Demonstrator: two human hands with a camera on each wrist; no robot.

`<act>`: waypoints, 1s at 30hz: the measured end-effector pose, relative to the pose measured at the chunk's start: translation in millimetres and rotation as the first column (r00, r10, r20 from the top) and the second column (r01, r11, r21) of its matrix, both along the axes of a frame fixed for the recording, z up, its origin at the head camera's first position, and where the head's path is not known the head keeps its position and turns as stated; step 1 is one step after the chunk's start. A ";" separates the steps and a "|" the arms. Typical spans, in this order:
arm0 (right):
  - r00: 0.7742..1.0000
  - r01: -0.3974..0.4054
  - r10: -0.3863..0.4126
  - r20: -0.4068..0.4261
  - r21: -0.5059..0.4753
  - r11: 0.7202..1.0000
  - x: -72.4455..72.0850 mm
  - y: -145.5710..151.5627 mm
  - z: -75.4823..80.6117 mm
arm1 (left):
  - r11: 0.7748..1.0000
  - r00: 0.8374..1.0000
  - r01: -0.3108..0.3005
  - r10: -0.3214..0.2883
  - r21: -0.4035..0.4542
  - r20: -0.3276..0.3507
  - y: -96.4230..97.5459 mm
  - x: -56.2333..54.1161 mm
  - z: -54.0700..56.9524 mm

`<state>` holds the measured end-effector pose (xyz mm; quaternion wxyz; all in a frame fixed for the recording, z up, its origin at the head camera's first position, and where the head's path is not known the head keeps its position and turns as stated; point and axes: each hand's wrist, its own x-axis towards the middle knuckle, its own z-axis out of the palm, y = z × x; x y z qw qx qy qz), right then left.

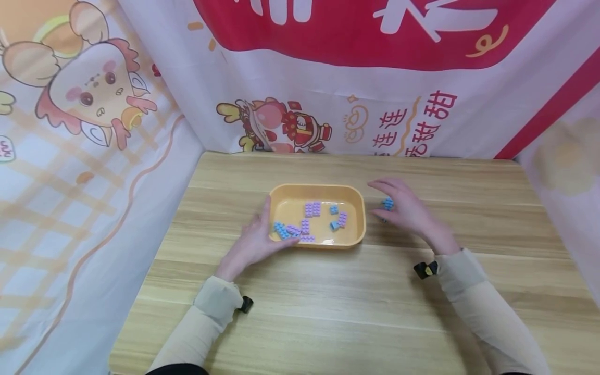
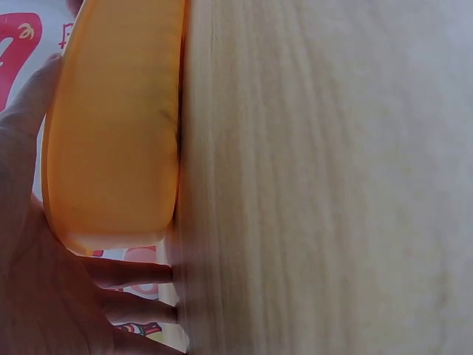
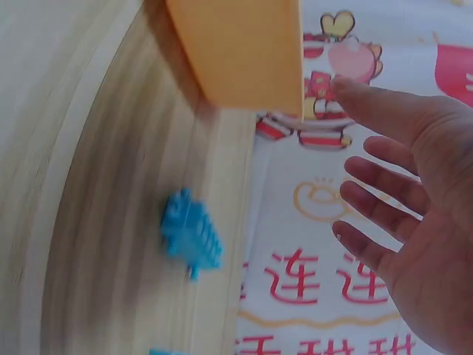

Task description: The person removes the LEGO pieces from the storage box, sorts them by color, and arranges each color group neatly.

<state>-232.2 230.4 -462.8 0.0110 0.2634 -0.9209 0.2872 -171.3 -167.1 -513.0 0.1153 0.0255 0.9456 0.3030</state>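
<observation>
Roomy tabletop [image 1: 328, 302], left hand [image 1: 255, 234] spread against tray rim [image 1: 314, 185], right hand [image 1: 404, 204] spread near blue bricks [image 1: 388, 203].

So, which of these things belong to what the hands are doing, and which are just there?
Seemingly part of the job:
orange tray, touched by the left hand
purple bricks and blue bricks inside it
loose blue bricks by the right hand

Just there:
wooden table underneath
printed cloth behind
black pieces at the cuffs

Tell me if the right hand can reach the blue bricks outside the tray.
Probably yes: the right hand, empty, hovers close to the blue bricks, and nothing visible lies between them.
</observation>
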 end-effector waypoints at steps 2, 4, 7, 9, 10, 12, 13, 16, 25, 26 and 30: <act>1.000 -0.021 0.021 0.011 -0.005 1.000 0.2 -10.7 2.4 | 1.000 1.000 -0.001 0.001 0.002 0.000 -0.1 0.1 0.4; 0.999 -0.039 0.039 0.030 -0.010 0.999 1.9 -23.0 4.7 | 1.000 1.000 -0.003 0.003 0.002 -0.001 -0.4 0.1 0.2; 0.996 -0.076 0.076 0.044 -0.012 0.997 4.7 -42.9 6.0 | 1.000 1.000 -0.005 0.005 -0.001 -0.007 -1.0 0.2 -1.0; 0.993 -0.109 0.109 0.045 -0.006 0.994 6.4 -56.6 6.2 | 1.000 1.000 -0.004 0.004 -0.004 -0.013 -1.5 0.2 -2.0; 0.991 -0.129 0.129 0.037 -0.002 0.992 6.7 -63.4 5.8 | 1.000 1.000 -0.004 0.004 -0.004 -0.014 -1.8 0.1 -2.4; 0.985 -0.175 0.175 0.016 0.014 0.985 6.2 -76.5 4.1 | 1.000 1.000 -0.002 0.002 -0.004 -0.014 -2.2 0.0 -2.9; 0.980 -0.199 0.199 0.005 0.023 0.980 5.6 -82.8 3.2 | 1.000 1.000 -0.002 0.002 -0.003 -0.013 -2.2 -0.2 -3.2; 0.970 -0.242 0.242 0.004 0.043 0.969 3.8 -100.3 0.4 | 1.000 1.000 0.000 0.000 -0.003 -0.011 -2.3 -0.7 -3.2; 0.949 -0.301 0.294 0.112 0.049 0.952 -1.3 -141.0 -10.4 | 1.000 1.000 0.008 -0.008 -0.009 -0.013 -2.5 -0.4 -2.1; 0.946 -0.308 0.301 0.117 0.047 0.950 -2.2 -144.5 -12.1 | 1.000 1.000 0.006 -0.006 -0.012 -0.012 -2.4 -0.5 -2.0; 0.935 -0.347 0.337 0.113 0.078 0.935 -6.6 -158.7 -19.1 | 1.000 1.000 0.004 -0.004 -0.017 -0.006 -2.1 -0.7 -0.7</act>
